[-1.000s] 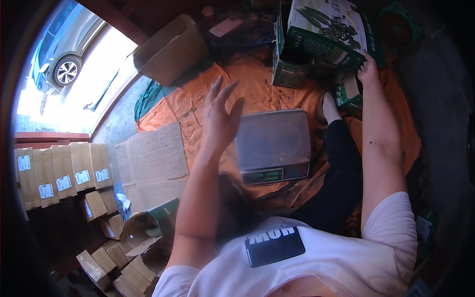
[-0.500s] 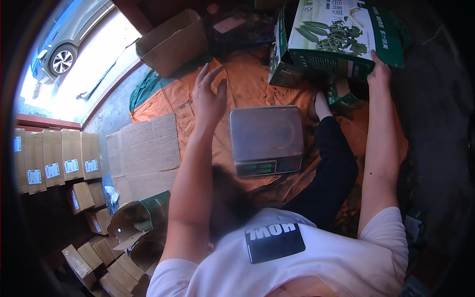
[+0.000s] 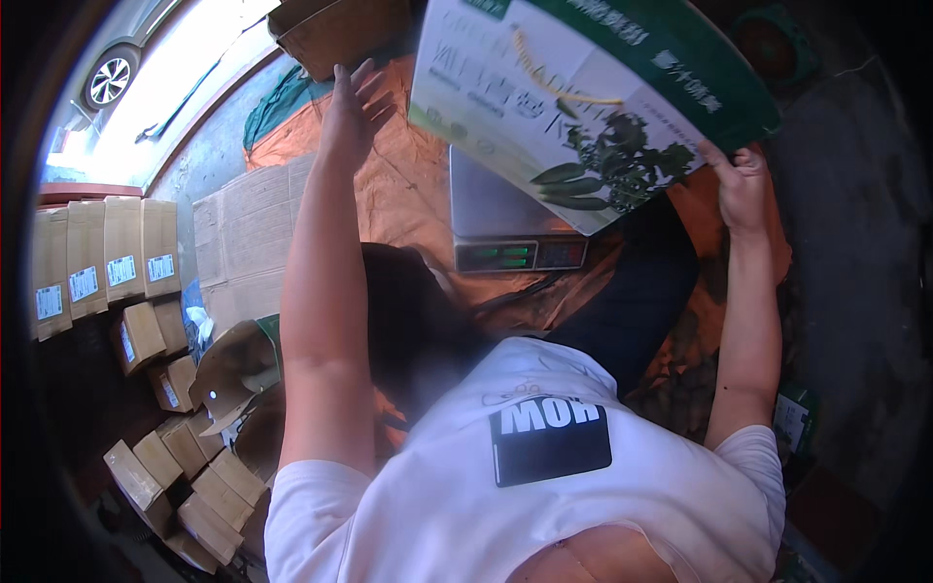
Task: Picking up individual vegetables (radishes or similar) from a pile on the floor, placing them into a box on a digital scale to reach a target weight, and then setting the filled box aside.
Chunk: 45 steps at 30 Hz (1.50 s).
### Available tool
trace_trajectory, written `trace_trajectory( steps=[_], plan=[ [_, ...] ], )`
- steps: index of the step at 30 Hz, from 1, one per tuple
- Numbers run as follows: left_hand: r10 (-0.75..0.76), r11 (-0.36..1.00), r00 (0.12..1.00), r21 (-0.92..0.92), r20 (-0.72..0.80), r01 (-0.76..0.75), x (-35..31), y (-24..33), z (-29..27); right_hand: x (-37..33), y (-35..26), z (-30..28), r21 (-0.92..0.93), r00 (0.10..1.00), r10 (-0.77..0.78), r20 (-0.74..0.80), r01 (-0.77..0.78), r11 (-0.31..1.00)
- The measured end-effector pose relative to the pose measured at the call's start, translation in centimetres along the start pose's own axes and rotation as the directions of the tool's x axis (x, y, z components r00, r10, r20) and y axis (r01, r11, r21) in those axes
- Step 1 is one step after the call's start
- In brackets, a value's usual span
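My right hand (image 3: 741,189) grips the lower right corner of a large white and green printed carton (image 3: 544,107), its thumb on the printed face. Pictures of green pods and leaves cover that face, and a yellow cord handle shows on it. The carton hangs tilted, hiding the far right part of a digital scale (image 3: 491,209). Green digits glow on the scale's front panel. My left hand (image 3: 355,117) is raised left of the carton, fingers spread, holding nothing.
Orange sheeting (image 3: 403,185) lies under the scale. Flattened cardboard (image 3: 243,233) is on the left, near rows of labelled brown boxes (image 3: 121,248). An opened carton (image 3: 238,374) sits at lower left, and a brown box (image 3: 345,34) at the far side. A car (image 3: 112,73) stands outside.
My right hand has swung the carton left and nearer, over the scale, turning its printed face toward me. My left hand has shifted left in the view, still open. The whole view has shifted too.
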<state>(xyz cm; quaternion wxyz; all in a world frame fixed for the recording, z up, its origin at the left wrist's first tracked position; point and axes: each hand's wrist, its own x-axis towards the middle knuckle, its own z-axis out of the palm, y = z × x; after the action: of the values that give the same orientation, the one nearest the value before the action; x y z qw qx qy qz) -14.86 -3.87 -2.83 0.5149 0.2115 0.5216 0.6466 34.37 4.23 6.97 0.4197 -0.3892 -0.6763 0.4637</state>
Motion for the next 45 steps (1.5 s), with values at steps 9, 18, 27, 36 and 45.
trace_trajectory(
  steps=[9, 18, 27, 36, 45],
  plan=[
    [-0.413, 0.91, 0.911, 0.06, 0.019, 0.411, -1.5, -0.6, -5.1, -2.2, 8.5, 4.3, -0.224, 0.937, -0.008, 0.348, 0.092, 0.97],
    [-0.468, 0.732, 0.884, 0.56, 0.002, 0.387, -3.1, -1.1, -2.0, -6.1, 10.6, -0.7, -0.223, 0.962, 0.033, 0.27, 0.029, 0.974],
    [-0.44, 0.562, 0.883, 0.817, 0.165, 0.127, -3.7, -2.6, 0.7, -8.6, 10.6, -0.8, -0.102, 0.982, 0.071, 0.174, -0.054, 0.993],
    [-0.492, 0.563, 0.858, 0.806, 0.147, 0.185, -3.8, -2.5, 1.7, -9.8, 10.4, -0.7, -0.103, 0.989, 0.09, 0.119, -0.078, 0.992],
    [-0.521, 0.525, 0.852, 0.805, 0.047, 0.276, -2.3, -3.0, -0.4, -14.4, 7.6, -9.7, -0.094, 0.978, 0.082, -0.189, -0.101, 0.99]
  ],
)
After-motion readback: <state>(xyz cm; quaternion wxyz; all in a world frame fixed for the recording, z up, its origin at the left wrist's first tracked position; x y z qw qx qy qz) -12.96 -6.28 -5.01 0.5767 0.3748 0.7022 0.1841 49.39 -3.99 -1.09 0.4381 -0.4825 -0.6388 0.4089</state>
